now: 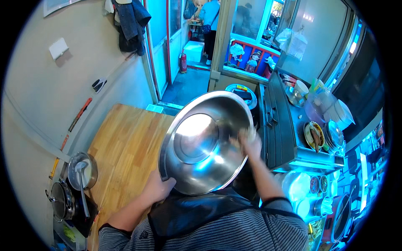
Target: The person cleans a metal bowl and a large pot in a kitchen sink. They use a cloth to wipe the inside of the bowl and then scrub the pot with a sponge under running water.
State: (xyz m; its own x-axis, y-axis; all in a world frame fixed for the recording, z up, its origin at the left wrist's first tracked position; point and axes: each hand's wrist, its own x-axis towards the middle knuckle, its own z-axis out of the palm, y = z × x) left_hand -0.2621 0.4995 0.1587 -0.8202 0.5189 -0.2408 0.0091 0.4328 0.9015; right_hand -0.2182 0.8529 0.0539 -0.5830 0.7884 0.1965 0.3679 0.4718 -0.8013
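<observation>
A large stainless steel basin (201, 175) is tilted up in front of my apron, its inside facing me. My left hand (158, 186) grips its rim at the lower left, with the thumb over the edge. Blurred by motion, my right hand (251, 142) is at the inner right side of the basin; something pale seems to be in its fingers, but what it is cannot be told. Left of the basin lies a wooden worktop (128, 144).
At left stand a steel pot (92, 182) with a ladle (83, 191) and a lidded pot (59, 200). A dark cabinet (279, 135) on the right carries bowls and dishes. Beyond a doorway are a fire extinguisher (183, 62) and a person (209, 18).
</observation>
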